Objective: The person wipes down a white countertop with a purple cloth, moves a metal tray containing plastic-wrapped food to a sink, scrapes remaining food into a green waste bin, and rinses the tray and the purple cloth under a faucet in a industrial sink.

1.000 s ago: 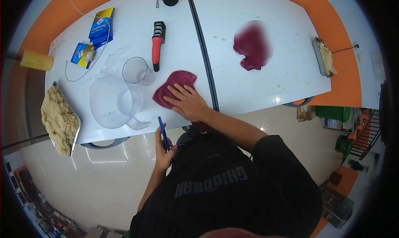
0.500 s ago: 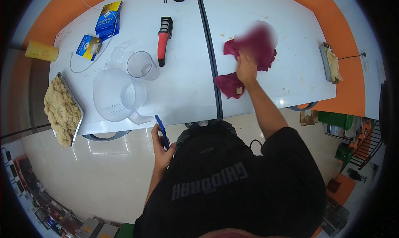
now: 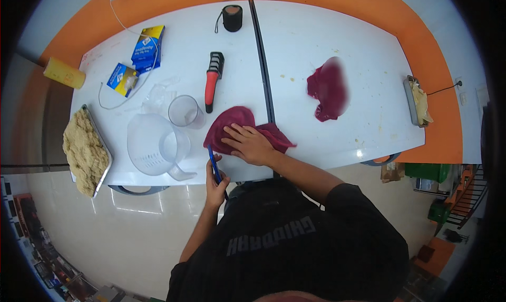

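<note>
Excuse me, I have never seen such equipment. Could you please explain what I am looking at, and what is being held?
There is no robot here, only a person's two bare hands. A wide fisheye camera worn on the head looks down, so straight edges appear bent.

The left hand holds a slim blue object, seen nearly edge-on. The right hand lies spread on a dark-red cloth.

The white tabletop also bears a translucent plastic jug, a clear plastic cup, a red-handled black tool, blue-and-yellow cardboard boxes and a metal tray heaped with a beige, crumbly mass. Farther right is a dark-red bundle, partly blurred.
</note>
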Motion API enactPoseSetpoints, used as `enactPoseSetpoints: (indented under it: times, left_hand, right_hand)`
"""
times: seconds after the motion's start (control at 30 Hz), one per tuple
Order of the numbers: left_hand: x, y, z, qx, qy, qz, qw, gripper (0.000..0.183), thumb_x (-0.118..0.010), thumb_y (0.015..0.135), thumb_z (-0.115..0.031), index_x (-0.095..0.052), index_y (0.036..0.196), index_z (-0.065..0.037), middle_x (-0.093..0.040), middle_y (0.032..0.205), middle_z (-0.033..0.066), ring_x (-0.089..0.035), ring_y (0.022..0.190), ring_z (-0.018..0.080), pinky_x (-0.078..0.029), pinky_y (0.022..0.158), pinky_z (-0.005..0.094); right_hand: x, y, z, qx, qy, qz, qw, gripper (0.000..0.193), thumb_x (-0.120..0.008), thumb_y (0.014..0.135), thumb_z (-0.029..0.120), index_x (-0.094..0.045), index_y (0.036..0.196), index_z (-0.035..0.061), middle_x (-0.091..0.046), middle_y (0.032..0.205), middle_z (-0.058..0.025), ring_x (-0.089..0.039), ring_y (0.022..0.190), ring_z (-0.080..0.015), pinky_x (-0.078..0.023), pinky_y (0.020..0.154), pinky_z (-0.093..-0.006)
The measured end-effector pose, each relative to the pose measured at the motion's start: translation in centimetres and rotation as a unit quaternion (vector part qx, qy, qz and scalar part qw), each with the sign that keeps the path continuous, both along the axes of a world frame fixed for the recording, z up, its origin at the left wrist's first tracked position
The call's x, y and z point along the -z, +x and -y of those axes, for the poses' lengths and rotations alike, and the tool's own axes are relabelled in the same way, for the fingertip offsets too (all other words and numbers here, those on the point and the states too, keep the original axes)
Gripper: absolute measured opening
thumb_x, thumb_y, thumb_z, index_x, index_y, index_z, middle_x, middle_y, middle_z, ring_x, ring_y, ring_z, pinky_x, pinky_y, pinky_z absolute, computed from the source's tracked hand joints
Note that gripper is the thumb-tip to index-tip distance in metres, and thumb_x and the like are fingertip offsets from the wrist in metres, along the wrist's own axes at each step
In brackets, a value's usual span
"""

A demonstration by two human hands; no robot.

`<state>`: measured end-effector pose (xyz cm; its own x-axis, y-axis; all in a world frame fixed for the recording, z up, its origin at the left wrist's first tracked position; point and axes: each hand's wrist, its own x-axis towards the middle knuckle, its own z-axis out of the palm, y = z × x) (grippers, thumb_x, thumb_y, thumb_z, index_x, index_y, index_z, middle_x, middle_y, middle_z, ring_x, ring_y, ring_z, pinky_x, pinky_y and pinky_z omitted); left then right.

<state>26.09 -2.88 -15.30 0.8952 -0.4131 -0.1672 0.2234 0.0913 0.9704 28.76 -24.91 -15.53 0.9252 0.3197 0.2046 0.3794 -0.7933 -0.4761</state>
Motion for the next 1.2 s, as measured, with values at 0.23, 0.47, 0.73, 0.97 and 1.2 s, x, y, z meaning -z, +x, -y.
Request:
enactPoseSetpoints:
  times: [0.23, 0.47, 0.73, 0.97, 1.2]
  left_hand:
    - [1.5, 0.8, 0.6, -0.011, -0.014, 0.001, 1.0, 0.083, -0.062, 0.071, -0.01, -0.028, 0.146, -0.002, -0.044, 0.135, 0.0134, -0.046, 0.071, 0.0101, -0.041, 0.064, 0.0239]
    - [1.8, 3.9, 2.3, 0.021, -0.12, -0.021, 0.992, 0.087, -0.067, 0.076, -0.03, -0.023, 0.146, -0.002, -0.051, 0.123, 0.0183, -0.055, 0.076, 0.0153, -0.052, 0.077, 0.0345]
    - [2.6, 4.2, 3.0, 0.01, -0.166, -0.001, 0.986, 0.099, -0.073, 0.076, -0.047, -0.02, 0.144, 0.001, -0.053, 0.107, 0.0149, -0.058, 0.073, 0.0156, -0.056, 0.077, 0.0363]
    - [3.4, 3.7, 3.5, -0.01, -0.182, 0.016, 0.983, 0.102, -0.075, 0.077, -0.048, -0.017, 0.145, 0.001, -0.053, 0.105, 0.0145, -0.058, 0.074, 0.0151, -0.056, 0.077, 0.0362]
    - [3.8, 4.0, 3.1, -0.016, -0.174, -0.004, 0.985, 0.102, -0.076, 0.074, -0.046, -0.017, 0.145, -0.005, -0.052, 0.106, 0.0141, -0.059, 0.073, 0.0169, -0.056, 0.079, 0.0393]
  right_hand:
    - [1.4, 8.2, 4.6, 0.109, -0.125, 0.011, 0.986, 0.049, -0.043, 0.099, 0.037, -0.044, 0.143, 0.0165, -0.031, 0.155, -0.014, -0.027, 0.143, -0.0327, -0.023, 0.114, -0.0496]
    - [2.5, 13.6, 13.7, 0.318, -0.181, -0.029, 0.93, 0.048, -0.036, 0.102, 0.032, -0.04, 0.145, 0.0104, -0.031, 0.154, -0.0167, -0.03, 0.143, -0.0309, -0.027, 0.114, -0.0465]
    - [-2.0, 14.4, 18.7, 0.528, 0.152, 0.057, 0.834, 0.039, -0.035, 0.102, 0.027, -0.063, 0.107, 0.0009, -0.067, 0.103, -0.0213, -0.065, 0.093, -0.0388, -0.049, 0.081, -0.0487]
    - [-2.7, 22.9, 11.1, 0.228, 0.247, 0.095, 0.937, 0.03, -0.041, 0.101, 0.022, -0.061, 0.113, 0.0023, -0.06, 0.12, -0.0226, -0.059, 0.107, -0.038, -0.048, 0.085, -0.0467]
    - [2.8, 27.5, 10.6, 0.243, -0.135, 0.042, 0.96, 0.045, -0.039, 0.101, 0.032, -0.045, 0.14, 0.0103, -0.041, 0.148, -0.0166, -0.041, 0.134, -0.0324, -0.037, 0.107, -0.0456]
